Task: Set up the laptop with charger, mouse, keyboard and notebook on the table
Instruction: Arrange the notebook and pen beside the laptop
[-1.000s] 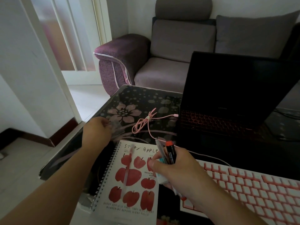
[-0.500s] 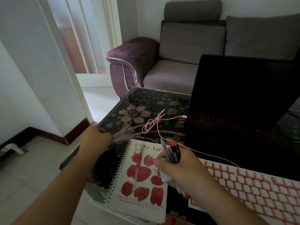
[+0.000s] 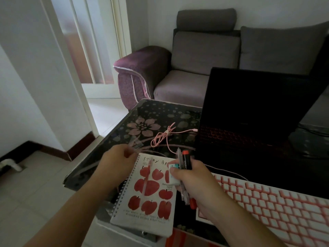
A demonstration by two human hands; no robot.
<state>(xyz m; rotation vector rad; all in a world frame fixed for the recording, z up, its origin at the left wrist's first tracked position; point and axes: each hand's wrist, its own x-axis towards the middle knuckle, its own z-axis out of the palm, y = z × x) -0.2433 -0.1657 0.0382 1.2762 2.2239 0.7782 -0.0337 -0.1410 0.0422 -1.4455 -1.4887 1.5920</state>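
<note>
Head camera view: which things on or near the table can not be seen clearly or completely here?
- Clear, blurred item at the left hand: motion blur; cannot be identified.
- Pink-and-white keyboard: cut off by the right and bottom edges.
- Small teal-and-white item in the right hand, beside the pens: mostly covered by the fingers.
- Open black laptop: the screen is dark and shows nothing readable.
- Mouse and charger: not in view.

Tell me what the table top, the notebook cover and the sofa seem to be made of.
Table top: probably glass, glossy, since it reflects light over a printed flower pattern.
Notebook: matte card or paper cover printed with red apples, bound by a wire spiral, likely metal.
Sofa: grey woven-looking fabric, matte; its purple armrest looks like textured cloth.
</note>
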